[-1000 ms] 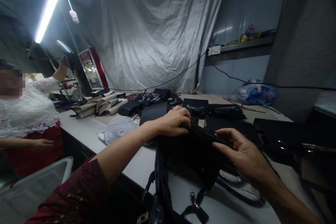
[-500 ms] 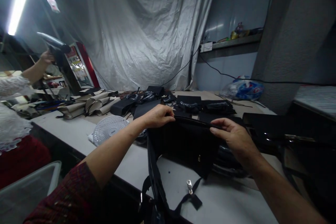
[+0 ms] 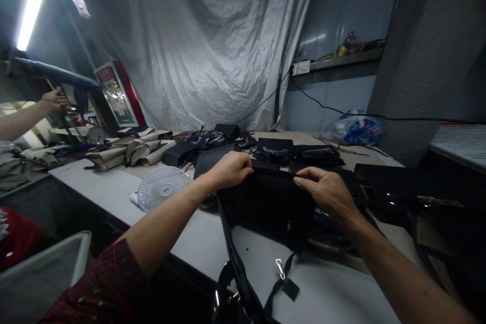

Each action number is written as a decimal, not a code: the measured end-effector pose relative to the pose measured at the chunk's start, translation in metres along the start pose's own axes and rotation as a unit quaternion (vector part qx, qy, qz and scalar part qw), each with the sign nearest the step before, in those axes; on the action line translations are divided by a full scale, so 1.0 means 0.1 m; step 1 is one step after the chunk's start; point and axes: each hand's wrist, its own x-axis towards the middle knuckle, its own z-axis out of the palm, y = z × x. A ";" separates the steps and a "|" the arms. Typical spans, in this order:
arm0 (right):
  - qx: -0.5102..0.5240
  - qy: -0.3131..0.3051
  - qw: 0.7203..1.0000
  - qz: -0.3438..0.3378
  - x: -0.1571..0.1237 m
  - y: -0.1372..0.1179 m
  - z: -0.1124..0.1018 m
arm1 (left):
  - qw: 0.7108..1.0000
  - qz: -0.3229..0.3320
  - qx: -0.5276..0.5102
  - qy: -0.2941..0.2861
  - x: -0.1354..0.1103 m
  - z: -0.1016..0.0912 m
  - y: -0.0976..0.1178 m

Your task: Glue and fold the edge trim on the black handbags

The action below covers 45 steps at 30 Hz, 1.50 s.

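Note:
A black bag (image 3: 273, 207) stands upright on the white worktable (image 3: 341, 293) in front of me. My left hand (image 3: 228, 169) pinches the left end of its top edge. My right hand (image 3: 326, 190) grips the same edge further right, fingers curled over it. A black strap (image 3: 235, 268) with a metal clasp (image 3: 280, 266) hangs from the bag over the table's front edge.
A small white fan (image 3: 161, 193) lies left of the bag. Black bag pieces (image 3: 299, 154) and folded tan pieces (image 3: 125, 154) cover the table's far side. Glossy black bags (image 3: 413, 197) sit at right. Another person's hand (image 3: 53, 98) holds a dark tool at far left. A white bin (image 3: 45, 268) stands below.
My hands have drawn a little closer together on the bag's top edge and lifted it upright. The person at left has moved further out of view, arm stretched out with the tool.

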 end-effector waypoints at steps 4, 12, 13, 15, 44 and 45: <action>-0.092 -0.017 0.995 -0.040 0.05 -0.13 -0.04 | 1.000 -0.013 0.015 0.005 -0.01 0.00 0.03; -0.279 -0.079 0.947 -0.138 0.20 -0.53 0.09 | 0.999 -0.017 0.037 -0.001 -0.02 -0.02 0.09; -0.300 -0.078 0.941 -0.134 0.21 -0.57 0.10 | 0.999 -0.018 0.038 -0.002 -0.02 -0.02 0.10; -0.325 -0.082 0.933 -0.128 0.24 -0.64 0.14 | 0.999 -0.022 0.039 0.000 -0.01 -0.01 0.10; -0.241 -0.150 0.947 -0.153 0.35 -0.70 0.28 | 0.999 0.003 -0.037 0.036 -0.41 -0.16 -0.03; -0.241 -0.152 0.946 -0.154 0.35 -0.71 0.28 | 0.999 -0.002 -0.030 0.038 -0.41 -0.16 -0.03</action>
